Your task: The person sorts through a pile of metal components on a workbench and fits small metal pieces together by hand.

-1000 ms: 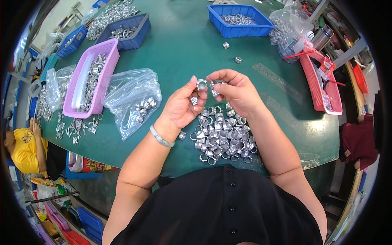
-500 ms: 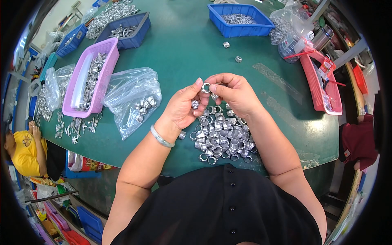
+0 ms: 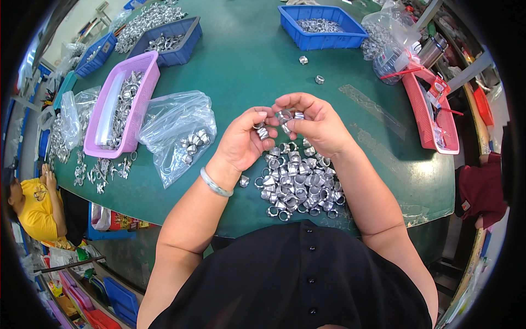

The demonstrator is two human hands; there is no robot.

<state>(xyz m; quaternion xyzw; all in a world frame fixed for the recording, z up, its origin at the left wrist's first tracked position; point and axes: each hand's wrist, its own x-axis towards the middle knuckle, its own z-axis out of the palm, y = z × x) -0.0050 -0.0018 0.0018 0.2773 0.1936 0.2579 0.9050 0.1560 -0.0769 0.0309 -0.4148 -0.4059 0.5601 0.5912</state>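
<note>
Above the near part of the green table my two hands are close together, fingertips almost meeting. My left hand (image 3: 245, 140), with a pale bangle (image 3: 215, 183) on its wrist, is curled round silver metal rings (image 3: 262, 132). In my right hand (image 3: 315, 123) a few more silver rings (image 3: 285, 116) sit between thumb and fingers. Just below the hands lies a heap of similar rings (image 3: 301, 183). One loose ring (image 3: 244, 181) rests by my left wrist. A clear plastic bag (image 3: 178, 129) with several rings on it lies to the left.
Left stands a pink basket (image 3: 148, 82) of metal pieces, with a dark blue tray (image 3: 189, 41) beyond it. A blue tray (image 3: 323, 41) is at the back. Two loose rings (image 3: 319, 80) lie before it. At the right are a red basket (image 3: 449, 129) and a plastic bottle (image 3: 387, 63). A person in yellow (image 3: 41, 208) sits left.
My hands have moved slightly apart. The ring that both hands' fingertips met at is no longer between them; each hand now holds its own rings. The person in yellow has shifted slightly.
</note>
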